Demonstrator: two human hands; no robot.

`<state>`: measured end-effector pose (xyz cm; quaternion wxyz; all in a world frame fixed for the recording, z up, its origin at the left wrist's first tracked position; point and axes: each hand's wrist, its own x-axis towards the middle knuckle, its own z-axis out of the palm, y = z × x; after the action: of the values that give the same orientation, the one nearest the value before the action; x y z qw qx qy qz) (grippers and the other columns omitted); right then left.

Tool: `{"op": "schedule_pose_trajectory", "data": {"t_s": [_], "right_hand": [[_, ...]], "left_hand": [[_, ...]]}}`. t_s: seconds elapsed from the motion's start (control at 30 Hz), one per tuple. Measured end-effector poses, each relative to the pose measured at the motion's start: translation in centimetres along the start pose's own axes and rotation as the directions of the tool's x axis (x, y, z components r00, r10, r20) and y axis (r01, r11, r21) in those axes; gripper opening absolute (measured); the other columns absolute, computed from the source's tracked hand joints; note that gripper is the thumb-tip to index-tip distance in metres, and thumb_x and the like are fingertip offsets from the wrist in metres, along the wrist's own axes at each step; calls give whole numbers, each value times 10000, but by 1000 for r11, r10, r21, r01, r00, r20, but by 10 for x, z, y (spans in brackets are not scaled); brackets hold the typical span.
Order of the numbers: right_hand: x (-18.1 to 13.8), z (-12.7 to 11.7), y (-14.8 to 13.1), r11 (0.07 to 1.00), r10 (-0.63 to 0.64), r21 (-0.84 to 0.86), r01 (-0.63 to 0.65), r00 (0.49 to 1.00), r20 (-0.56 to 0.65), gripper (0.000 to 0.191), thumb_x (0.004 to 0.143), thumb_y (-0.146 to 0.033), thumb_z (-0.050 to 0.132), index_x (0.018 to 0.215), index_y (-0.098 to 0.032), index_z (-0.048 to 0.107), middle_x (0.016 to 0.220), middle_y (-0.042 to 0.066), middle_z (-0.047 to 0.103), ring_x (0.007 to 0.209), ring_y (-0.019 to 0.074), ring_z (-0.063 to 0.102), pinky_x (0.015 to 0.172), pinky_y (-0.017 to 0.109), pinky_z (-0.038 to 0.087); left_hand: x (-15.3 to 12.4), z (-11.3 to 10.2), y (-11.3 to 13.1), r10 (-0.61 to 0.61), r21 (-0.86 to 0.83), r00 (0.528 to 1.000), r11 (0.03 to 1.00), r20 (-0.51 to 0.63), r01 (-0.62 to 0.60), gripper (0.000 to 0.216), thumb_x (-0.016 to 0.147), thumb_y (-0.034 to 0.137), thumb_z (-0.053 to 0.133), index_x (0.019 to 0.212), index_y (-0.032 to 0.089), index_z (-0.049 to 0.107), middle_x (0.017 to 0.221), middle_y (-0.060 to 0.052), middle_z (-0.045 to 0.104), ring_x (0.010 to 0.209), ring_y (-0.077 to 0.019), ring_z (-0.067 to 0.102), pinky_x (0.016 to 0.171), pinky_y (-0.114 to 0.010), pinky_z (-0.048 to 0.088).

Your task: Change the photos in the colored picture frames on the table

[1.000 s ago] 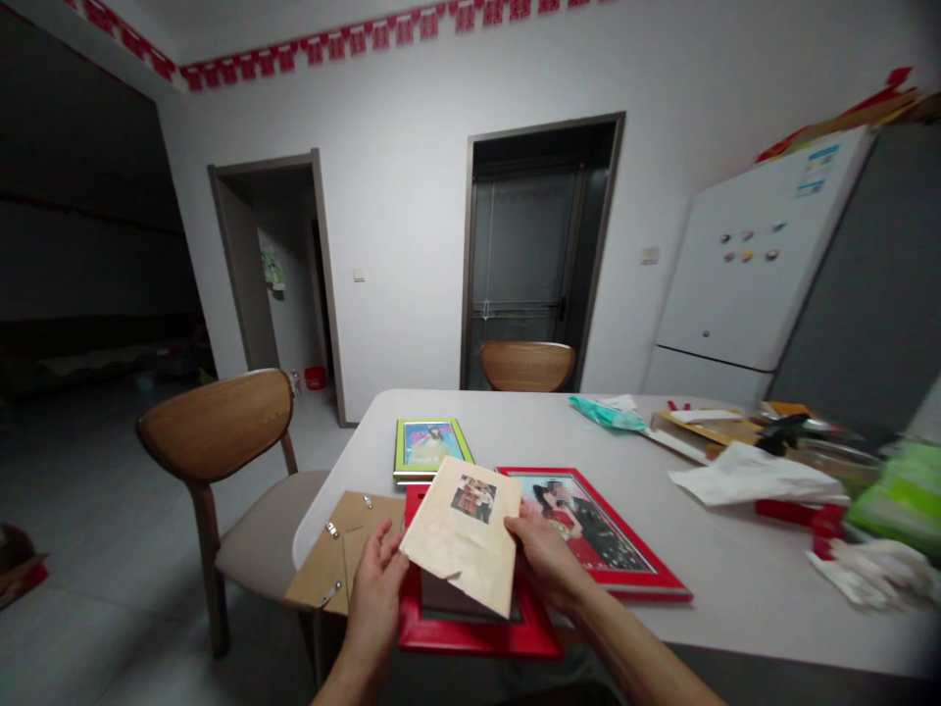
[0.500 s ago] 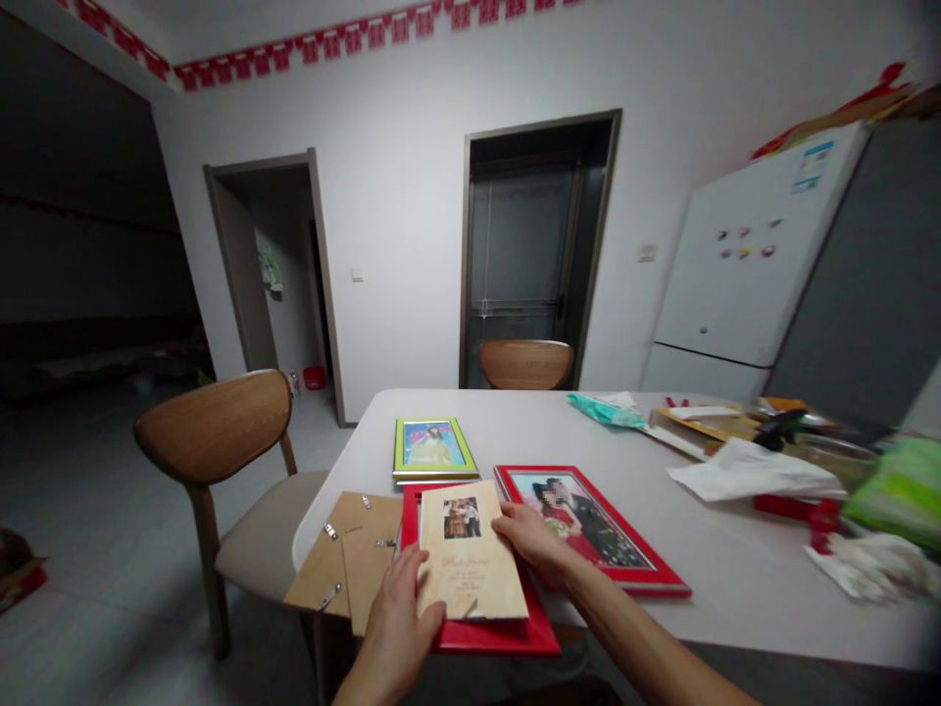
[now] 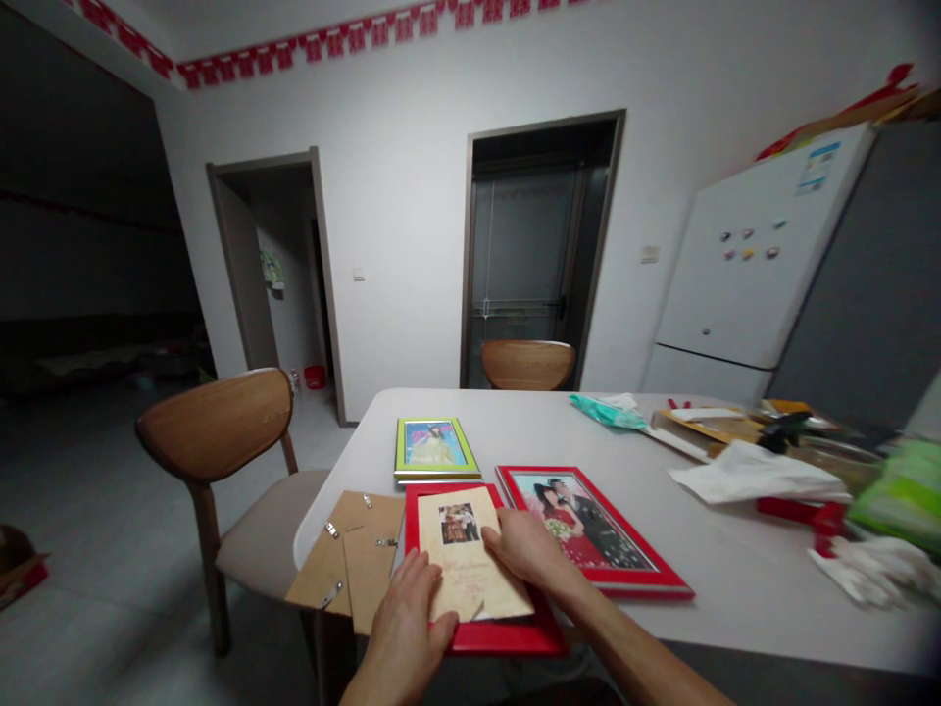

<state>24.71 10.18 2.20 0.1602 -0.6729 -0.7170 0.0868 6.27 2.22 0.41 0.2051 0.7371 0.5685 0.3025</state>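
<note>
A cream paper insert with a small printed photo and faint red lettering lies over a red picture frame, slightly bowed, its lower edge creased. My left hand grips its lower left side, the thumb by the bottom edge and the fingers along the left edge. At the upper right edge my right hand is closed on the insert, thumb on top and the other fingers partly hidden. Left of the frame lie brown backing boards with metal clips. A second red frame with a couple's photo lies beside my right hand.
A green-edged photo frame lies farther back on the white table. To the right are a teal packet, white paper, a green bag and white gloves. A wooden chair stands at the left.
The paper insert has turned slightly and bowed more. My right hand has moved a little left over its edge, and my left hand has shifted slightly right.
</note>
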Motion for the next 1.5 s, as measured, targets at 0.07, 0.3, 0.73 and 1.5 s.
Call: {"op": "schedule_pose_trajectory", "data": {"t_s": [0.07, 0.3, 0.73, 1.5], "right_hand": [[-2, 0, -2, 998, 4, -69, -5, 1000, -18, 344, 729, -362, 406, 834, -103, 606, 839, 161, 636, 777, 232, 581, 638, 289, 384], [-5, 1, -6, 988, 36, -150, -39, 999, -27, 399, 758, -423, 380, 891, -114, 594, 860, 165, 632, 796, 260, 580, 637, 324, 395], [-23, 0, -31, 975, -215, 58, 215, 977, -11, 335, 769, -369, 390, 979, -175, 565, 899, 105, 610, 805, 203, 559, 658, 272, 376], [-61, -22, -40, 755, -563, 338, 563, 819, -107, 476, 665, -177, 460, 1139, -217, 478, 967, 73, 500, 900, 184, 460, 787, 313, 371]], "left_hand": [[-1, 1, 2, 9, 14, 1000, 1000, 12, -9, 436, 635, 243, 497, 1054, 124, 534, 1243, -131, 439, 1192, -239, 327, 987, -388, 266], [-3, -3, 1, 20, -28, 1000, 999, 20, -20, 464, 616, 234, 527, 1071, 141, 528, 1248, -121, 436, 1182, -241, 343, 983, -383, 281], [-12, -54, -67, -85, 513, 996, 854, -35, 91, 571, 598, 56, 462, 1165, 113, 446, 1265, -131, 410, 1178, -220, 350, 989, -366, 280], [-12, -56, -18, 566, 646, 775, 709, -281, -284, 297, 763, 138, 383, 1016, 185, 533, 1012, -61, 627, 931, -171, 580, 769, -331, 511]]}}
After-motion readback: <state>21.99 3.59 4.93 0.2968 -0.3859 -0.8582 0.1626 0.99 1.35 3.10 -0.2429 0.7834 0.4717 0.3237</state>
